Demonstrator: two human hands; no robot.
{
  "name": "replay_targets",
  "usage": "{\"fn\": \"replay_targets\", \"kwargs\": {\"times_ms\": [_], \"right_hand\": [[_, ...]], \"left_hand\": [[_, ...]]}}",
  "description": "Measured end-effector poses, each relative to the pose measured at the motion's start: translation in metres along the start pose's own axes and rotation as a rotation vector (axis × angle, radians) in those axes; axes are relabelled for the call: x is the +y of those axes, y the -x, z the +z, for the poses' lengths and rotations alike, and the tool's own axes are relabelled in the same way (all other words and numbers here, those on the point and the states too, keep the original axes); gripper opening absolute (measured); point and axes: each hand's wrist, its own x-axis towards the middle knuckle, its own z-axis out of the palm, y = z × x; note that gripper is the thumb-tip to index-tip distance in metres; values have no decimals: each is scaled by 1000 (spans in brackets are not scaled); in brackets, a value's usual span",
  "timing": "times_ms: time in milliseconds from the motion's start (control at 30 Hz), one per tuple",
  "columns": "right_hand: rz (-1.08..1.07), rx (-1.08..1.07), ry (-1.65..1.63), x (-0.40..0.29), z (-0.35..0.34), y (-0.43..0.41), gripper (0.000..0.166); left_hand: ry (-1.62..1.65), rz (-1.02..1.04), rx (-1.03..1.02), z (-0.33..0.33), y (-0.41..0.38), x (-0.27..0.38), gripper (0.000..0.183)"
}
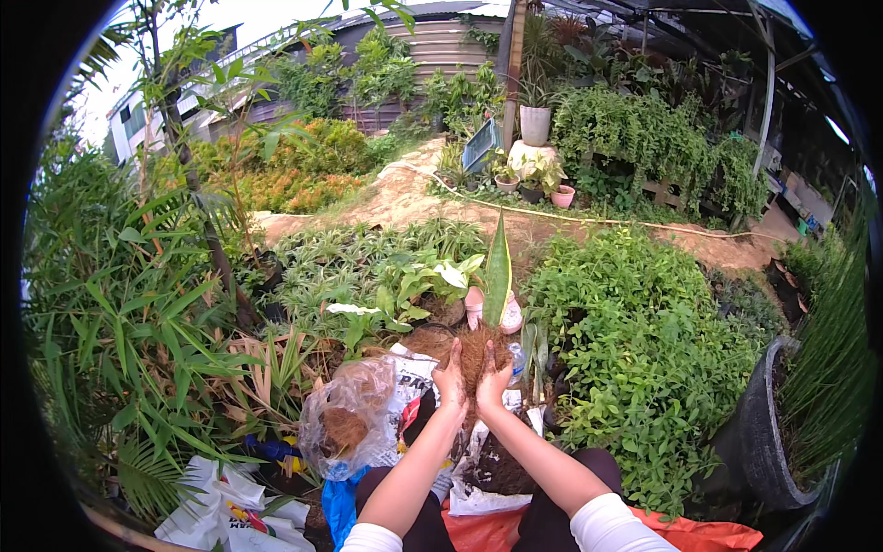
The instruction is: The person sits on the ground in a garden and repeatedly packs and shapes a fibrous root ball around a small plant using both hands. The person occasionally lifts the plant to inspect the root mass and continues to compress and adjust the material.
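Between my two palms is a ball of brown coconut fibre (473, 355), and a single upright snake plant leaf (497, 276) with yellow edges rises from its top. My left hand (451, 378) presses the fibre from the left, and my right hand (494, 376) from the right. Dark soil dirties my fingers. The leaf's base is hidden in the fibre. Below my forearms lies an opened white sack with dark soil (503, 466). To the left sits a clear plastic bag (352, 414) with more coconut fibre in it.
A plastic bottle (516, 362) stands just right of my hands, with pink pots (510, 317) behind. Dense leafy plants (641, 366) fill the right side, beside a large black pot (755, 428). A blue-handled tool (272, 447) lies at left. A hose (586, 219) crosses the path.
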Motion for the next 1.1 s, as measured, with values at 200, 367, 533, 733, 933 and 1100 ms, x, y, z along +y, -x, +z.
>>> {"fn": "replay_targets", "kwargs": {"times_ms": [200, 367, 533, 733, 933, 1100], "right_hand": [[-55, -74, 83, -1, 0, 0, 74], [8, -70, -62, -25, 12, 10, 56], [82, -162, -269, -27, 5, -5, 46], [149, -74, -199, -34, 12, 7, 42], [382, -114, -377, -34, 8, -5, 40], [455, 88, -412, -33, 5, -14, 46]], "left_hand": [[329, -264, -111, -17, -24, -8, 44], [248, -210, -240, -27, -34, -15, 41], [171, -230, -344, -23, -33, -10, 41], [-126, -7, -259, -26, -36, -13, 40], [-217, 252, -101, -33, -54, -9, 37], [-317, 807, 261, -30, -41, 9, 35]]}}
